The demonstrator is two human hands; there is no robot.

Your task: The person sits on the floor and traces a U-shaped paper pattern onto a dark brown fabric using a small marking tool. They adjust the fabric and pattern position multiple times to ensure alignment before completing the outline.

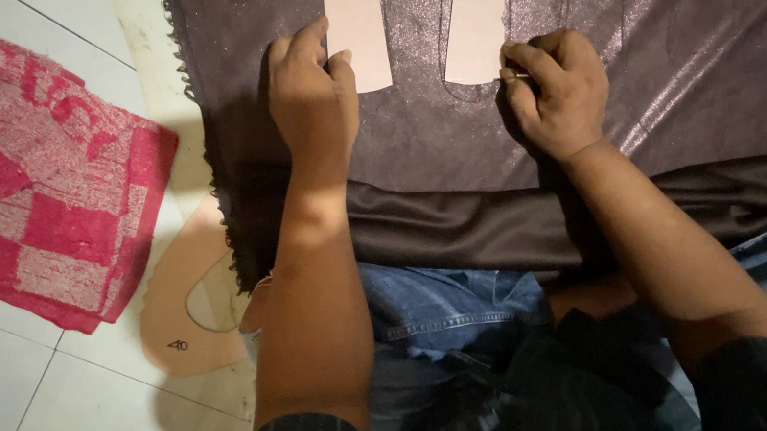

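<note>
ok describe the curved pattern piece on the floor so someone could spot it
Start at the dark shimmery fabric spread over the tiled floor. Just off its frayed left edge, beside the red checked towel, lies a curved cardboard template. Unlike the two straight strips on the fabric, it is crescent-shaped.

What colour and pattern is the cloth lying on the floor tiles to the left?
The cloth is red-pink with a pale checked pattern, seen in the head view.

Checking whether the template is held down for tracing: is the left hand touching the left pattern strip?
Touching. The head view shows the left hand with its fingertips pressed on the lower edge of the left beige pattern strip, which lies on the dark shimmery fabric.
</note>
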